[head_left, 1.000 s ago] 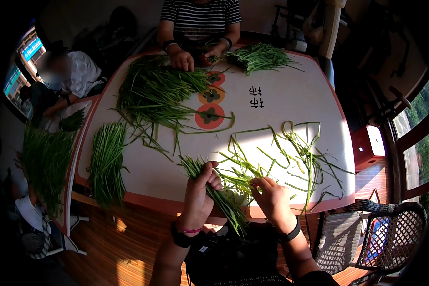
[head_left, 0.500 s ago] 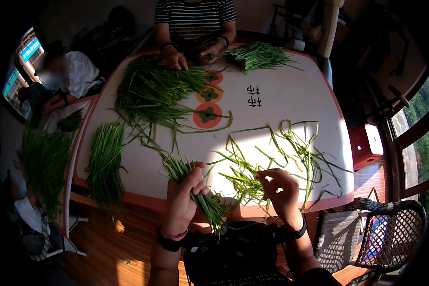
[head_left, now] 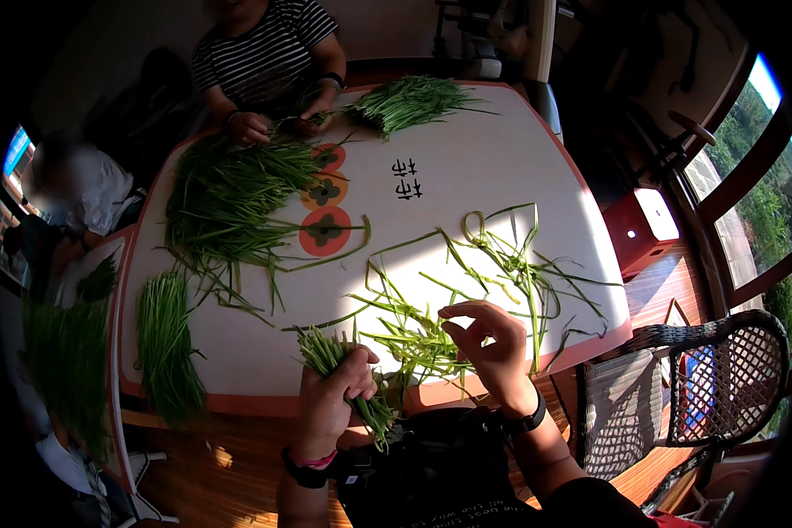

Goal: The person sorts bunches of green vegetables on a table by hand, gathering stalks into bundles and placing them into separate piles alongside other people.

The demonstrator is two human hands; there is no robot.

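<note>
Near the table's front edge, my left hand (head_left: 333,398) is wrapped round a bunch of garlic chives (head_left: 324,348); the cut stems stick up past my thumb and the leaves hang below. My right hand (head_left: 500,356) is raised to its right, thumb and forefinger curved with a small gap between the tips and nothing seen in them. Under and beside it, in bright sun, lies a loose scatter of pale, yellowish chive leaves (head_left: 405,333). A tidy chive bundle (head_left: 164,339) rests at the table's left edge. Beyond my left hand spreads a big chive heap (head_left: 233,198).
Across the white table (head_left: 466,167) a person in a striped top handles chives; their hand (head_left: 251,129) is over the heap. Another bundle (head_left: 409,101) lies at the far edge. A side table at left bears more chives (head_left: 70,361). At right are a red stool (head_left: 642,233) and wicker chair (head_left: 735,378).
The view has turned rightward, so the table sits further left. My right hand has lifted off the pale leaves, its fingertips parting. My left hand still grips the bunch.
</note>
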